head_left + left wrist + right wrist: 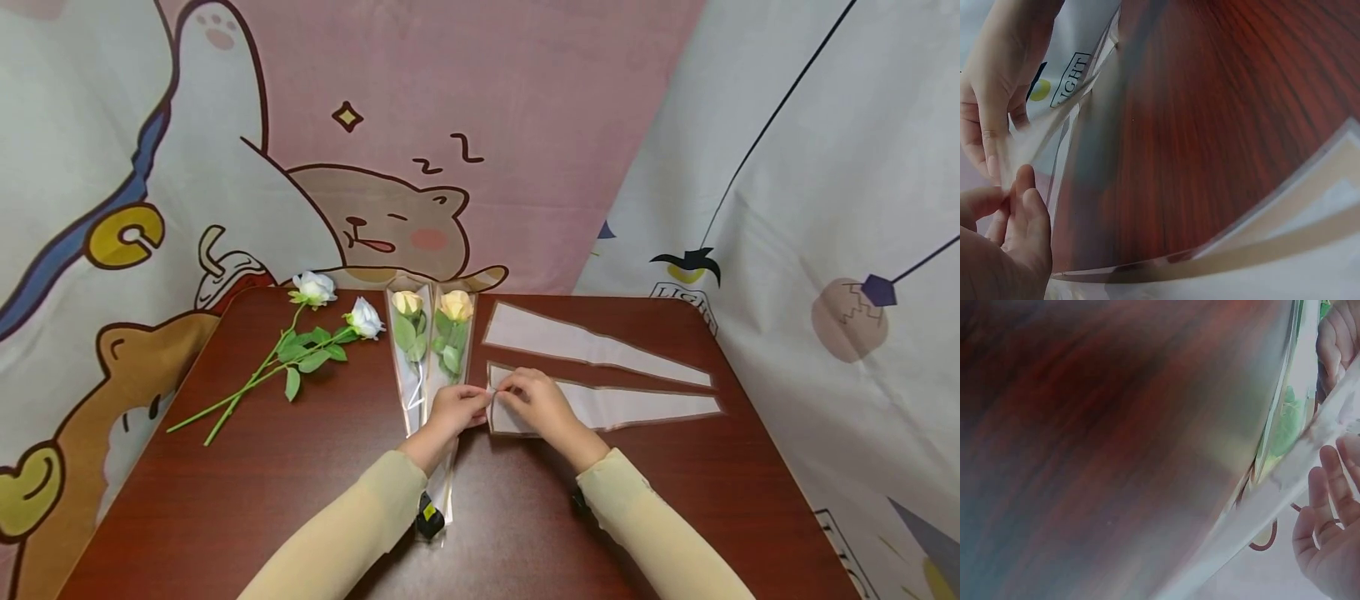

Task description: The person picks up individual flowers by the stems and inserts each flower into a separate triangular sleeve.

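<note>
A long, pale cream-yellow cloth left sleeve point(337, 525) and a matching right sleeve point(660, 525) cover the forearms, plain and softly creased, ending at the wrists. The left hand point(456, 408) and right hand point(542, 404) are bare. A small black block with a yellow patch point(430, 517) shows just right of the left sleeve.

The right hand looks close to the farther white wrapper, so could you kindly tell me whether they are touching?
Apart: the head view shows a thin strip of brown table between the right hand and the farther white wrapper.
</note>
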`<state>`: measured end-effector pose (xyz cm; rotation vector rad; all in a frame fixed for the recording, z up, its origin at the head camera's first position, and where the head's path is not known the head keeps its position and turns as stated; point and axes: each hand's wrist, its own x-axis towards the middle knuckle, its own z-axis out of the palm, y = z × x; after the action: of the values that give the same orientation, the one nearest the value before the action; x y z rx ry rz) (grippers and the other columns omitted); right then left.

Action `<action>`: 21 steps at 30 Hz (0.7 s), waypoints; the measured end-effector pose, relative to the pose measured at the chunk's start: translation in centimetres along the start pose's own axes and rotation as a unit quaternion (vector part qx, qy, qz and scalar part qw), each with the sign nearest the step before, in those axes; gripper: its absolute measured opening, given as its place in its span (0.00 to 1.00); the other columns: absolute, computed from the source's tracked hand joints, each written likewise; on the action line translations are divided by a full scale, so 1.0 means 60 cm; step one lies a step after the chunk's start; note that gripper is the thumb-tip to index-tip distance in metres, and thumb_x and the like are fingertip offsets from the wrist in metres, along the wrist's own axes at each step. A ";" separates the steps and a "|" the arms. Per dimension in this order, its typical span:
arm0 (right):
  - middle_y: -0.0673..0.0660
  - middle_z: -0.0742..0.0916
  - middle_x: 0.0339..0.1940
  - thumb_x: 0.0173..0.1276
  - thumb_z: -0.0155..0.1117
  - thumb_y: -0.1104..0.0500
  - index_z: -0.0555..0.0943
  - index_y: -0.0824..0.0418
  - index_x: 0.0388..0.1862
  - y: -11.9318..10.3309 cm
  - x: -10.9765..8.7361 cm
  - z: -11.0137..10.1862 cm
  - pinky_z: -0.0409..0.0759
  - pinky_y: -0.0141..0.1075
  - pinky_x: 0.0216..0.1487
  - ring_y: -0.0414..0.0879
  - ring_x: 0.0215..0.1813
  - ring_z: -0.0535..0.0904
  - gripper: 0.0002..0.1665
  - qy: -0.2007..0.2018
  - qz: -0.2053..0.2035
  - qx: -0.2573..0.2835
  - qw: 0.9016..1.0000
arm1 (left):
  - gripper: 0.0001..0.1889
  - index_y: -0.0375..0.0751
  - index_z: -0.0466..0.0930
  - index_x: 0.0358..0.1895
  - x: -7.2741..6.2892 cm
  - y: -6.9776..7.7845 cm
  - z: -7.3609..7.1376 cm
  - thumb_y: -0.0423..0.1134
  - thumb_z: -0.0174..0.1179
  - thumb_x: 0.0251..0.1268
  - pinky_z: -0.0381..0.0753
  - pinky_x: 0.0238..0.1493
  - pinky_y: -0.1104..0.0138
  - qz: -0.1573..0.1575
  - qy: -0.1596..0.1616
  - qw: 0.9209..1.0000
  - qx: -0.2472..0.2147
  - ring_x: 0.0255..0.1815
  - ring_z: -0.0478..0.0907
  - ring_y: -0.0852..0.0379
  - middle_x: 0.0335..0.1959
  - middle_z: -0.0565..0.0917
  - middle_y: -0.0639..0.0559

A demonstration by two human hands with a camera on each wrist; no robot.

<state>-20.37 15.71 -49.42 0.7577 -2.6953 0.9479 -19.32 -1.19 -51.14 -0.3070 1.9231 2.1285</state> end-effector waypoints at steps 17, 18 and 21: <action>0.48 0.86 0.41 0.57 0.71 0.52 0.86 0.54 0.43 0.017 -0.005 0.003 0.76 0.39 0.47 0.43 0.45 0.76 0.15 0.005 -0.054 -0.012 0.998 | 0.15 0.23 0.78 0.49 0.005 0.004 -0.012 0.29 0.60 0.60 0.83 0.33 0.73 -0.036 -0.039 0.996 -0.068 0.27 0.79 0.64 0.25 0.82 0.56; 0.48 0.86 0.40 0.57 0.71 0.52 0.86 0.54 0.42 0.018 -0.005 0.004 0.76 0.39 0.47 0.43 0.45 0.76 0.14 0.009 -0.056 -0.011 0.998 | 0.15 0.23 0.78 0.48 0.005 0.004 -0.012 0.29 0.60 0.60 0.83 0.33 0.73 -0.035 -0.038 0.997 -0.065 0.27 0.79 0.64 0.26 0.82 0.56; 0.47 0.86 0.39 0.56 0.72 0.53 0.87 0.55 0.40 0.020 -0.005 0.005 0.77 0.39 0.47 0.43 0.45 0.76 0.13 0.021 -0.065 -0.003 0.998 | 0.15 0.23 0.78 0.48 0.005 0.006 -0.010 0.29 0.61 0.60 0.83 0.33 0.72 -0.031 -0.034 0.997 -0.063 0.26 0.79 0.64 0.27 0.82 0.56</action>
<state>-20.72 16.44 -50.42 0.8908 -2.5760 0.9147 -19.73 -1.83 -50.94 -0.3100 1.7243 2.1933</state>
